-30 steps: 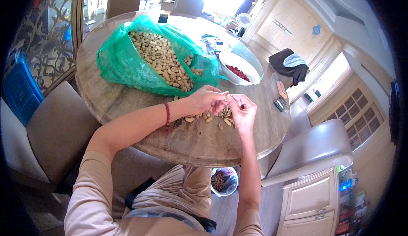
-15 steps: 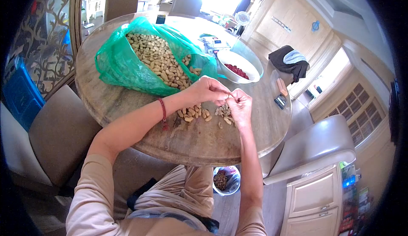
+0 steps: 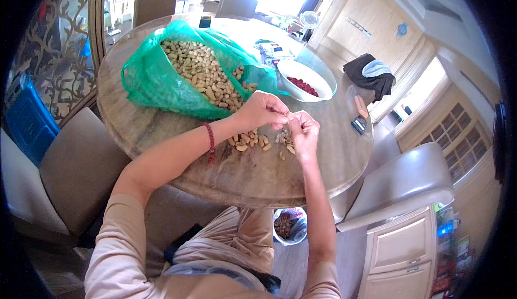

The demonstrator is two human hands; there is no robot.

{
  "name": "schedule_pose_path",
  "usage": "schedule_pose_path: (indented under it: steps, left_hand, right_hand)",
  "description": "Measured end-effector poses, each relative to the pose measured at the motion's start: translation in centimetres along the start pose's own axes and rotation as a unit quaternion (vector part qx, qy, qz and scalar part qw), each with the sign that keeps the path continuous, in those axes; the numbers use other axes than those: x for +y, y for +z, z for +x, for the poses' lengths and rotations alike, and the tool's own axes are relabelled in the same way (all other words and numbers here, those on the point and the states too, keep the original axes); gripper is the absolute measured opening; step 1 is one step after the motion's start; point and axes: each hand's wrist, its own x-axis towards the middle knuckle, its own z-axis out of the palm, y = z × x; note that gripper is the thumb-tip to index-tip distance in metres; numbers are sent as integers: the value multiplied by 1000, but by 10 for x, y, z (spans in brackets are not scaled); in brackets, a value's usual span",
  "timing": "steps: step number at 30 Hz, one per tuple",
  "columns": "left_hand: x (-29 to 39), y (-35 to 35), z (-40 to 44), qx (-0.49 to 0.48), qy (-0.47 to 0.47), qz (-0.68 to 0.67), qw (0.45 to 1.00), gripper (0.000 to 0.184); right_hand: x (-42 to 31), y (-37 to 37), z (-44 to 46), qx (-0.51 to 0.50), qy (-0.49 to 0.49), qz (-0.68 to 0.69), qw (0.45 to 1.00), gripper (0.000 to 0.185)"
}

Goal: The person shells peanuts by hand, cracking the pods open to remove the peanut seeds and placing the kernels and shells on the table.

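Observation:
My left hand (image 3: 262,111) and my right hand (image 3: 304,130) meet above the near part of the table, fingertips pinched together on a peanut (image 3: 289,115), mostly covered by the fingers. Below them on the tabletop lie a small pile of unshelled peanuts (image 3: 249,140) and, to its right, some broken peanut shells (image 3: 284,136). Just beyond my left hand, a green plastic bag (image 3: 156,92) gapes open, full of peanuts in their shells (image 3: 199,73). A white bowl (image 3: 318,78) behind my right hand contains red-skinned kernels (image 3: 302,86).
The round marble-look table (image 3: 253,183) fills the middle. On the floor under its near edge stands a lined bin (image 3: 297,233) with shells in it. Chairs (image 3: 401,186) flank the table. A dark phone-like object (image 3: 358,125) lies near its right edge.
Both hands stay together at the peanut, with the fingers shifted slightly and the left fingers a little more raised. The whole view has moved slightly.

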Motion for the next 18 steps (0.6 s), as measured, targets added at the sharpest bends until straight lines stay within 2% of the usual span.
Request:
schedule_pose_path:
  steps: [4, 6, 7, 9, 12, 18]
  left_hand:
    - [-3, 2, -3, 31, -39, -31, 998, 14]
    - [-7, 3, -3, 47, -39, -127, 990, 18]
    - [-8, 2, -3, 47, -38, -127, 990, 18]
    - [-10, 2, -3, 51, -80, -192, 977, 21]
    - [-10, 0, -2, 43, -102, -219, 969, 22]
    - [-13, 0, -1, 32, -115, -257, 959, 21]
  right_hand:
    - [3, 7, 1, 37, 44, 72, 996, 20]
    - [5, 10, 0, 54, 47, 86, 994, 20]
    - [5, 10, 1, 71, 51, 101, 991, 19]
    - [6, 7, 0, 58, 61, 125, 989, 19]
    - [5, 5, -1, 40, 76, 180, 980, 19]
    - [-3, 4, -3, 33, 131, 229, 964, 18]
